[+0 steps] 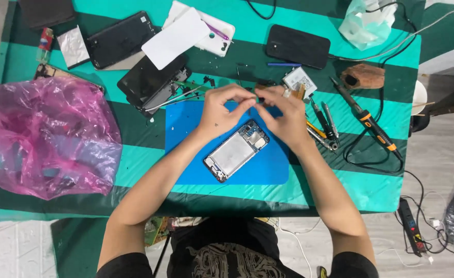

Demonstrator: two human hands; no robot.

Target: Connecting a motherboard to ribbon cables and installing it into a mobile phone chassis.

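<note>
Pinching a tiny part above an opened phone

Meeting over the blue mat (268, 170), the 2 hands pinched a small dark part (258, 98) between their fingertips; it was too small to tell what it was. The left hand (221, 108) closed thumb and forefinger on it from one side, and the right hand (284, 116) gripped it from the other, fingers curled. Just below them, on the mat, lay an opened phone frame (235, 151), tilted, its pale inner plate facing up. Beside the right hand sat a cluster of tweezers and screwdrivers (323, 128), and farther right a soldering iron (366, 119) with an orange collar and black cable. Behind the hands lay a dismantled phone with its screen lifted (149, 82), a white card (175, 38) and a black phone (298, 46). A crumpled pink plastic bag (47, 136) rested well apart at the left of the green striped surface (371, 190).
</note>
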